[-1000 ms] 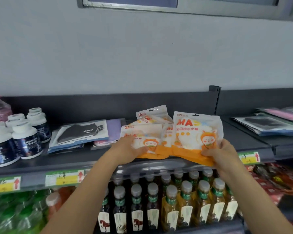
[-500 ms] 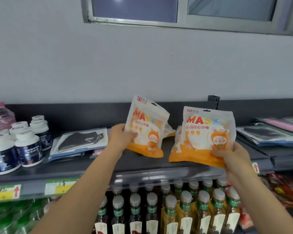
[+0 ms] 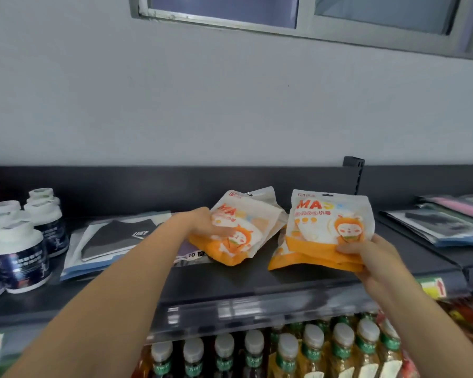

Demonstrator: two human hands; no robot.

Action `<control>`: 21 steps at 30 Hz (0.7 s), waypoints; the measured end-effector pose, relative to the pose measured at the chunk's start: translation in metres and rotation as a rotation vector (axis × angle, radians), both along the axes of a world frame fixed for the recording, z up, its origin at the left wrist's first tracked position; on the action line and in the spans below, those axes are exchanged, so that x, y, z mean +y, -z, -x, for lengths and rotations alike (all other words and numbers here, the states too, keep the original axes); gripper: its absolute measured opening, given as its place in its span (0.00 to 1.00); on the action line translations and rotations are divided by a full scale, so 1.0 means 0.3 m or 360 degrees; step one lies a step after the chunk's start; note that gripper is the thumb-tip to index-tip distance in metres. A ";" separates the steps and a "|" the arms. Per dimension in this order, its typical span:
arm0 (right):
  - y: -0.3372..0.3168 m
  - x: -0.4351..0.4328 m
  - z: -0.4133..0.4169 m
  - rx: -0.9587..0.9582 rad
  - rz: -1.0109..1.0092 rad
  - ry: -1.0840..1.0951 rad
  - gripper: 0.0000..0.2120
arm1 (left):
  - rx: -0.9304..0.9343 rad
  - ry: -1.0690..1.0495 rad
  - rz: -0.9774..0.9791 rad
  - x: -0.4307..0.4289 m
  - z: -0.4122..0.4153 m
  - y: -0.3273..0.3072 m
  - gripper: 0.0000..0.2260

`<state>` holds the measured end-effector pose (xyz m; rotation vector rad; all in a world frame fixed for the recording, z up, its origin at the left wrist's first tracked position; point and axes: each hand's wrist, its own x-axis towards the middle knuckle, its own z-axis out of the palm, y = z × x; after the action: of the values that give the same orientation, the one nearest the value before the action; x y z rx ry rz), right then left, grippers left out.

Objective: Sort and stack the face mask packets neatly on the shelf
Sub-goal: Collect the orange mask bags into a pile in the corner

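**A:** Left hand (image 3: 209,226), go.

**B:** It grips the left packets (image 3: 238,227) by their left edge, thumb across the printed front. Half a second ago it held them upright in the air. Now they're down, lying tilted on the shelf (image 3: 230,279), with another packet's edge peeking out behind.

**A:** Right hand?

**B:** Right hand (image 3: 372,257) pinches the orange bottom edge of the right packets (image 3: 331,225). There's more than one in that bunch, face to the camera, nearly upright. Can't tell if the lower corner touches the shelf or sits just above it. Hardly moved since the last frame.

**A:** The bunches relative to each other?

**B:** Apart, with bare shelf between them. A second ago they all overlapped in one fan at the shelf front.

**A:** Task-wise?

**B:** My read: the split is done and the left pile is going down as the base. The right bunch likely goes on top or beside it. Not neat yet, because the left pile is skewed and overlaps a purple packet (image 3: 186,251).

**A:** Surroundings?

**B:** Black mask packet (image 3: 115,238) to the left, white-capped jars (image 3: 19,257) far left, drink bottles (image 3: 284,353) on the level below.
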<state>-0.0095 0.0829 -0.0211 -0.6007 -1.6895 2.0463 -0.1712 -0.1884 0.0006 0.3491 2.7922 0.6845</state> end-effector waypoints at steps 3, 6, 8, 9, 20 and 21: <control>-0.001 -0.018 0.040 -0.0045 -0.0070 -0.0011 0.23 | -0.0014 0.0084 0.0032 0.014 0.043 0.014 0.47; 0.014 -0.036 0.062 -0.0129 -0.0204 0.0002 0.23 | -0.0062 0.0047 -0.0029 0.037 0.057 0.022 0.55; 0.024 -0.051 0.067 -0.0170 -0.0331 0.0049 0.22 | -0.0117 0.0002 -0.0132 0.051 0.060 0.031 0.56; 0.026 -0.057 0.068 -0.0181 -0.0404 0.0073 0.22 | -0.0128 -0.0002 -0.0188 0.057 0.062 0.035 0.55; 0.044 -0.108 0.047 -0.0209 -0.0975 0.0174 0.37 | 0.0715 -0.0049 -0.0047 0.128 -0.052 -0.001 0.45; 0.045 -0.112 0.043 -0.0184 -0.0971 0.0180 0.38 | 0.0811 -0.0047 -0.0070 0.134 -0.073 -0.012 0.45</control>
<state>-0.0223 0.0495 -0.0346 -0.5882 -2.1508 1.3290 -0.1494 -0.1483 0.0043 0.5604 3.2675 0.7521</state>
